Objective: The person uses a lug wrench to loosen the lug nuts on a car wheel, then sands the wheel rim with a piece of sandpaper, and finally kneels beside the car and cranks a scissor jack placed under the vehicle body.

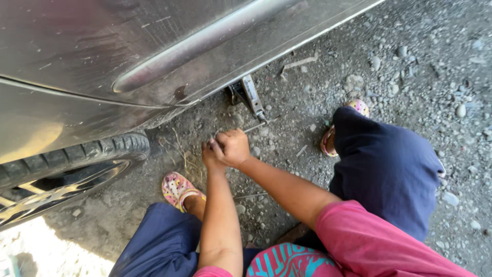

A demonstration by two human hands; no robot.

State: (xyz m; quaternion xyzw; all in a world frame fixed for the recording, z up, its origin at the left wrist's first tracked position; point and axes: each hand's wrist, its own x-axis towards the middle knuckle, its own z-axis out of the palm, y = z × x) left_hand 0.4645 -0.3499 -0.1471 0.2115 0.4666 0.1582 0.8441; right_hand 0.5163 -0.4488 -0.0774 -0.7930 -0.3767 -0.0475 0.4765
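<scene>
The jack crank rod, a thin metal bar, lies just above centre of the frame, running from the two hands up and right to the scissor jack seated under the sill of the car. The rod appears stiff and light in itself, but judged by the load above it, it will turn hard; bare metal of that width may slip in a sweaty palm, so the best hold is at the near end, both fists stacked, well clear of the jack's screw. The right hand is closed in a fist over the near end of the rod; the left hand is pressed against it from the left, its grip likewise closed, though the fingers hide exactly how much rod it holds. The jack itself reads as heavy steel, tilted, its foot on loose dirt and gravel, a footing that could shift. At left centre the tyre meets the ground, with the wheel rim below it. The person squats, one patterned sandal below the hands, the other sandal at right centre, beside dark blue trousers.
</scene>
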